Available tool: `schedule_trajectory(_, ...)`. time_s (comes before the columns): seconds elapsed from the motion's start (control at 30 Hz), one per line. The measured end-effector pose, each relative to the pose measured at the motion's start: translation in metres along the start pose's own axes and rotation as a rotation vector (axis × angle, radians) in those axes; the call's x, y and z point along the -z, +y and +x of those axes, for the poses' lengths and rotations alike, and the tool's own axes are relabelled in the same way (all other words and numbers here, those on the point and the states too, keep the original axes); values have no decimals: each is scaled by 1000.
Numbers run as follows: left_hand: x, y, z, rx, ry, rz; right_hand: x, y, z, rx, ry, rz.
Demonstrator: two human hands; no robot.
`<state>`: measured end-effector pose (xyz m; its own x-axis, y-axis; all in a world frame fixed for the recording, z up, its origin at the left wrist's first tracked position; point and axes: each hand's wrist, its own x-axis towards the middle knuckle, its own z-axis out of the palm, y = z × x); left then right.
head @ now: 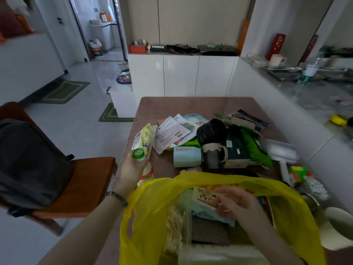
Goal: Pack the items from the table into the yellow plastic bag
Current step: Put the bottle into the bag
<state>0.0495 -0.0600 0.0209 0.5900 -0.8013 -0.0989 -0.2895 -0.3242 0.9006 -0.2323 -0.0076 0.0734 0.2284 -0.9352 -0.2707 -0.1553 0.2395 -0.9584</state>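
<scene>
Over the left edge of the brown table (pixel 191 106), the left hand (pixel 133 169) is raised with its forearm reaching up from the lower left, a beaded bracelet (pixel 116 197) on the wrist. Its fingers are wrapped round the lower end of a yellow tube (pixel 143 139) with a green cap (pixel 138 153); the tube points up and away, cap end nearest the palm, and printing shows on its side. Just below that hand, a small round tub with a red-and-white label (pixel 148 175) stands on the table, partly hidden. The right hand (pixel 235 205) is lower and nearer, reaching into the mouth of the yellow plastic bag (pixel 152 217), its fingers pinched on the edge of a pale flat packet with cartoon figures (pixel 204 197) held inside the opening. The bag sits at the near edge of the table, thin and glossy, its mouth spread wide and its handle loop hanging at the left. Inside it lie a bundle of cotton swabs (pixel 174 226) in a clear pack and a dark grey pad (pixel 209 233). Beyond the bag, items remain heaped on the table: printed paper sheets (pixel 170 132), a light blue box (pixel 186 156), a dark mug (pixel 214 155), a black crumpled bag (pixel 212 131), green packets (pixel 256 150), a white lint roller (pixel 282 155) and a coloured puzzle cube (pixel 299 173) at the right. A wooden chair (pixel 86 180) carrying a dark backpack (pixel 30 163) stands left of the table.
</scene>
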Motion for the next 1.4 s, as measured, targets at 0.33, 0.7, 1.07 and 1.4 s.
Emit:
schedule_trajectory(0.33,37,61,-27,-397,84,-254,66,29,-27,16,294,194)
schedule_trajectory(0.7,-63,74,-167,-234,-577,-495,62,20,-24,423,-61,-620)
schedule_trajectory(1.07,-48,31,-120,-805,-157,756,95,60,19,250,-338,-1288)
schedule_trajectory(1.4,-31,5,-99,-448,-439,683,89,76,22,180,-658,-1366)
